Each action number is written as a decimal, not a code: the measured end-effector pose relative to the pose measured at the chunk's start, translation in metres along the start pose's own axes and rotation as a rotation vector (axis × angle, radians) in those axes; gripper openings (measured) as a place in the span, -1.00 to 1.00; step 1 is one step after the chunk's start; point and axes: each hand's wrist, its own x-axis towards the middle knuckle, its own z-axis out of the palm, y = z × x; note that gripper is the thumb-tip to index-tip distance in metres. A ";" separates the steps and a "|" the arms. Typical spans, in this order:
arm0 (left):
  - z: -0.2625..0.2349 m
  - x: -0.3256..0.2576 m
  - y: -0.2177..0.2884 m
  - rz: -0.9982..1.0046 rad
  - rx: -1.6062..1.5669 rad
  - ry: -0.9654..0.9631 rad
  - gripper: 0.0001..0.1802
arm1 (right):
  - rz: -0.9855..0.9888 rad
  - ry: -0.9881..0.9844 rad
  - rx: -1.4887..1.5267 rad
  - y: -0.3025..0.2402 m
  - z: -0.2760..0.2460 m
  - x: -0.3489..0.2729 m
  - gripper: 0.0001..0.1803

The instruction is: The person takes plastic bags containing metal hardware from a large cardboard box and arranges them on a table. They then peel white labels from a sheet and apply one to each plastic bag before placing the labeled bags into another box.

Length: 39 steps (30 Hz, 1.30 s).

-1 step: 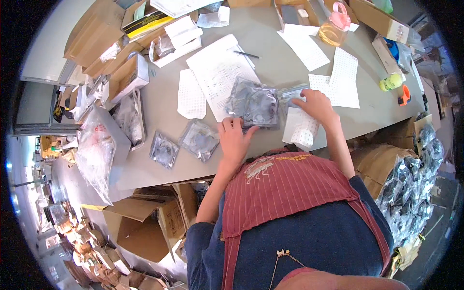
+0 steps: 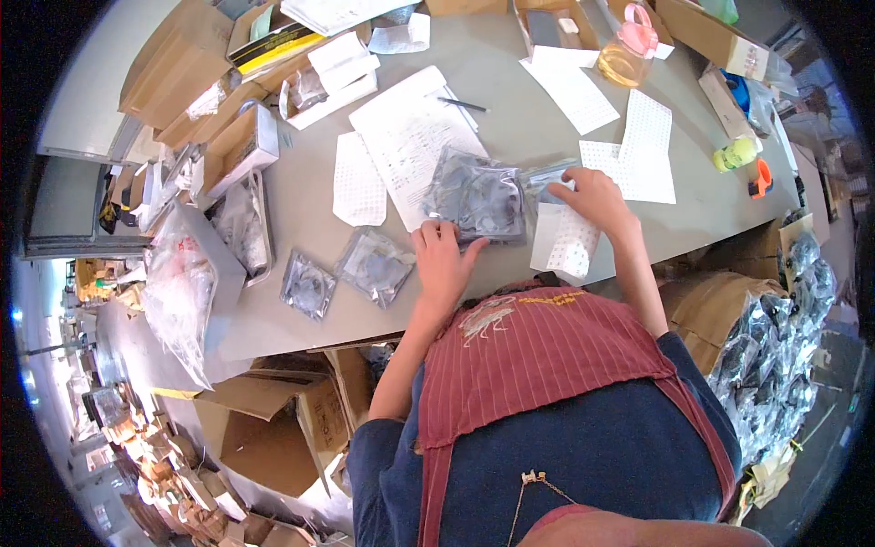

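A stack of clear plastic bags with dark contents lies on the table in front of me. At its lower left corner rests my left hand, thumb and fingers apart along the edge. To the right, my right hand is over a flat clear bag, thumb and index finger apart. Below that hand lies a white sheet of small labels, partly covered by it. Two more bagged dark items, a smaller bag and a larger bag, lie left of my left hand.
Written papers with a pen lie beyond the stack. Printed sheets, a drink bottle and an orange tape holder are at the right. Boxes and a grey bin of plastic bags line the left; an open carton stands below.
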 end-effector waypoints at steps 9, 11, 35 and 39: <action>-0.020 0.046 0.014 -0.180 -0.920 -0.233 -0.83 | -0.072 -0.073 0.373 -0.005 -0.038 -0.028 -0.54; -0.036 0.064 0.032 -0.127 -0.783 -0.296 -0.84 | -0.111 -0.129 0.370 -0.009 -0.047 -0.037 -0.50; -0.020 0.023 -0.056 -0.278 -0.110 -0.353 -0.37 | -0.040 -0.267 0.075 0.039 0.024 0.024 -0.69; -0.051 0.008 -0.051 -0.482 -0.225 -0.367 -0.42 | -0.033 -0.179 0.042 0.055 0.023 0.028 -0.69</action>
